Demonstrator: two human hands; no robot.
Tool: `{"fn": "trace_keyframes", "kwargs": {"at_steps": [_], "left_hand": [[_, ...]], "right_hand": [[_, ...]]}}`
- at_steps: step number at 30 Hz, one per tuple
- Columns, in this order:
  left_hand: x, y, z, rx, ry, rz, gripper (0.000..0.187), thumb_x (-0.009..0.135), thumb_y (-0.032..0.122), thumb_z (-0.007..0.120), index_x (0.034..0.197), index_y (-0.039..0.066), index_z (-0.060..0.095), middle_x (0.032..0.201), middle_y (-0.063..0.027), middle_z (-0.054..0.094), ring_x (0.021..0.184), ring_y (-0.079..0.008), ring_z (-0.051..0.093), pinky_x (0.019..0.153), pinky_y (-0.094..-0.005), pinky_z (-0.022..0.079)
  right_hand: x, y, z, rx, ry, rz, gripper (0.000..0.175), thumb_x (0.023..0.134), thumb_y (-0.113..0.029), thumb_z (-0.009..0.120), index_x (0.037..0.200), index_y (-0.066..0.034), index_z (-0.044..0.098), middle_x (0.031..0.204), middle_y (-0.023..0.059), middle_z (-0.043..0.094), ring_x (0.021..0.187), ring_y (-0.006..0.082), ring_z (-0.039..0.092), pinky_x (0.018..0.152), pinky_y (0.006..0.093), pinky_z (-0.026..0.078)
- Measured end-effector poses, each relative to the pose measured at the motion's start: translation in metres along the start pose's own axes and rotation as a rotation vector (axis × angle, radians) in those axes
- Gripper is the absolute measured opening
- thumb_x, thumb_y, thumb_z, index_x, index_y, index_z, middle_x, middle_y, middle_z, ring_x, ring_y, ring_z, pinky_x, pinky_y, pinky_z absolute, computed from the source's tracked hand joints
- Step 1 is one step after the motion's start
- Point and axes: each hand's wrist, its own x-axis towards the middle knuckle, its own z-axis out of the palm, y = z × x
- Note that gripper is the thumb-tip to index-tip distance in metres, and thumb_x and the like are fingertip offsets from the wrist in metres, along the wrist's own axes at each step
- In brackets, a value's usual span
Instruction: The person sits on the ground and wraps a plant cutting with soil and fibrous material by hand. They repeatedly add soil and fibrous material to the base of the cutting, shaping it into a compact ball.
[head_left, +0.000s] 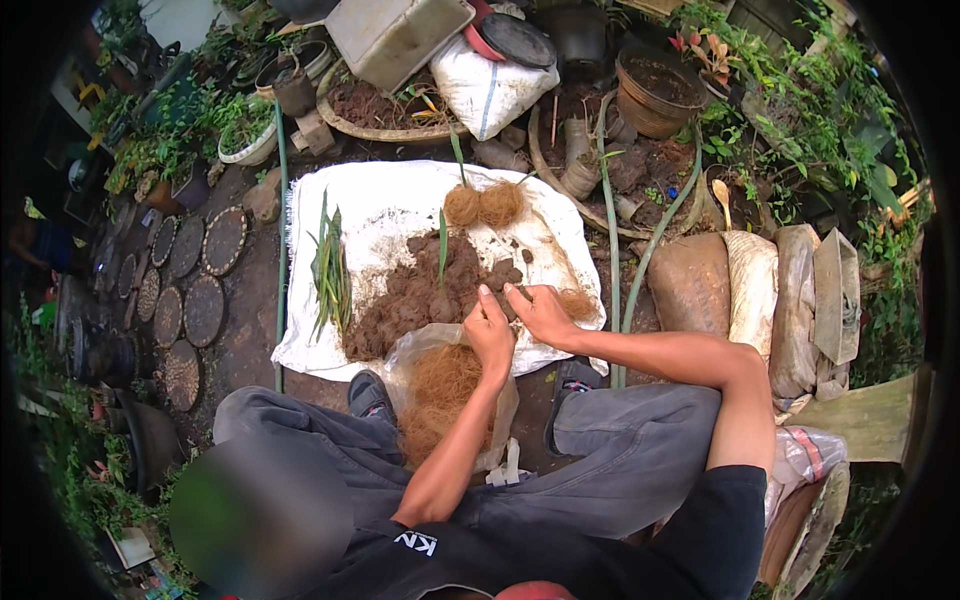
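My left hand (490, 333) and my right hand (541, 312) are close together over the near right side of a white woven sack (367, 187) spread on the ground. Their fingers are bent at the edge of a heap of brown soil (390, 307); whether anything small is between them cannot be told. One green shoot (443, 251) stands upright in the soil. Two fibre-wrapped balls (480, 205) with green shoots lie at the sack's far side. Cut green leaves (330, 274) lie on its left. Below my hands, a clear plastic bag (442, 397) holds brown coconut-like fibre.
Green hoses (615, 262) run along both sides of the sack. Round stepping stones (204, 311) lie at left. Beyond are a filled white sack (491, 86) and a brown plant pot (660, 94). Full sacks (690, 281) and a rectangular planter (836, 296) stand at right.
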Motion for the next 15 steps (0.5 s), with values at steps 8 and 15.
{"fn": "trace_keyframes", "kwargs": {"at_steps": [8, 15], "left_hand": [[-0.016, 0.0, 0.009, 0.043, 0.112, -0.068, 0.053, 0.101, 0.033, 0.046, 0.07, -0.01, 0.053, 0.049, -0.0153, 0.037, 0.05, -0.0168, 0.032, 0.049, -0.0427, 0.029], [-0.01, -0.025, 0.006, -0.02, -0.183, -0.187, 0.054, 0.1, 0.039, 0.045, 0.073, -0.006, 0.058, 0.051, -0.0132, 0.047, 0.049, -0.0158, 0.041, 0.05, -0.039, 0.035]], "right_hand": [[0.005, 0.004, 0.0, -0.13, 0.035, -0.075, 0.052, 0.09, -0.032, 0.056, 0.06, 0.0102, 0.053, 0.054, 0.0298, 0.047, 0.046, 0.041, 0.045, 0.052, 0.048, 0.039], [0.01, 0.006, -0.019, -0.215, -0.09, -0.049, 0.055, 0.093, -0.036, 0.053, 0.062, 0.01, 0.058, 0.052, 0.0279, 0.05, 0.047, 0.0381, 0.052, 0.053, 0.0477, 0.042]]}}
